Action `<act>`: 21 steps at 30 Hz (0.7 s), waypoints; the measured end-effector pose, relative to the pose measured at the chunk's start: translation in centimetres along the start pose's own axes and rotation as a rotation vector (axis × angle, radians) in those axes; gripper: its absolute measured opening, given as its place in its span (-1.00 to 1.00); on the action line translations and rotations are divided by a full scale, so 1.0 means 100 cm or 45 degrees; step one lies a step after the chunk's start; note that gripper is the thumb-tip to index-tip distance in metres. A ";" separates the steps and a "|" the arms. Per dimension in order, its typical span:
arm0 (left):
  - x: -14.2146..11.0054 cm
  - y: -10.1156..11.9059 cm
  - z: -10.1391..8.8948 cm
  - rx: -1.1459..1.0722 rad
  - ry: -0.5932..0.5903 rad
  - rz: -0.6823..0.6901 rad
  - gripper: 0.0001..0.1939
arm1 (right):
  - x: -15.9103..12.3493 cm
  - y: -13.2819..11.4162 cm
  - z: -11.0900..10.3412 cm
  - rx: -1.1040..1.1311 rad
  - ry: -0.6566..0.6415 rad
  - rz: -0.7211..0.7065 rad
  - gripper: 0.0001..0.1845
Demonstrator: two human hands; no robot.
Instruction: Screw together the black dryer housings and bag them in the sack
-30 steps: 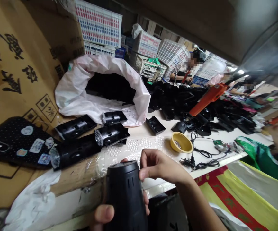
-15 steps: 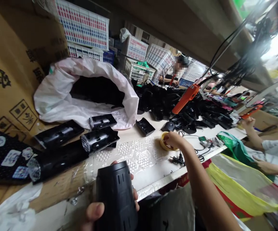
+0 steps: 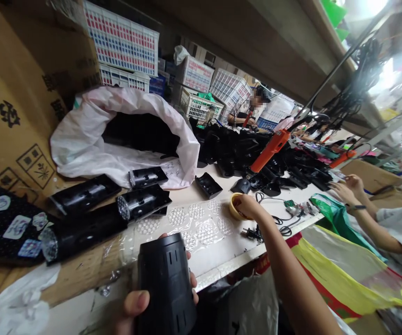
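Note:
My left hand (image 3: pixel 141 304) is wrapped round a black slotted flashlight housing (image 3: pixel 166 284), held upright at the bottom of the view. My right hand (image 3: pixel 247 205) reaches out over the yellow bowl (image 3: pixel 233 210) on the white table, fingers curled into the bowl; what they hold is hidden. Clear lens discs (image 3: pixel 201 230) lie on a plastic sheet between the two hands. Black flashlight bodies (image 3: pixel 141 203) with LED heads lie to the left.
A white bag of black parts (image 3: pixel 117 139) lies open behind. An orange electric screwdriver (image 3: pixel 269 150) hangs over a heap of black parts. Cables (image 3: pixel 273 223) lie beside the bowl. A co-worker's hands (image 3: pixel 343 188) work at the right. Crates stand at the back.
My right hand left the top of the black housing and went out to the yellow bowl. My left hand keeps holding the housing. The view swung a little to the right.

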State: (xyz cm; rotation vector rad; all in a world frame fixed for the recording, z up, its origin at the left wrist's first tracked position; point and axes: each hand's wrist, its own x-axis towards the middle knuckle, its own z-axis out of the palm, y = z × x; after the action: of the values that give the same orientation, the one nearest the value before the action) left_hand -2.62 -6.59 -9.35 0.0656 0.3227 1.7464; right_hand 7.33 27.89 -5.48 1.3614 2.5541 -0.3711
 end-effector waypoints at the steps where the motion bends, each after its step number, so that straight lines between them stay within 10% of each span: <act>1: 0.000 -0.001 0.001 -0.014 0.002 0.006 -0.51 | -0.001 -0.001 0.001 0.007 0.011 -0.004 -0.74; 21: -0.001 -0.001 0.002 -0.147 0.072 0.069 -0.48 | -0.028 0.020 -0.010 0.613 0.264 0.072 -0.82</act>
State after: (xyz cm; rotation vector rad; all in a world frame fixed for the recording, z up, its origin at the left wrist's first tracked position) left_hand -2.42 -6.67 -9.19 -0.0590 0.2633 1.8197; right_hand 10.46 27.17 -3.88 1.7032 2.6922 -0.9276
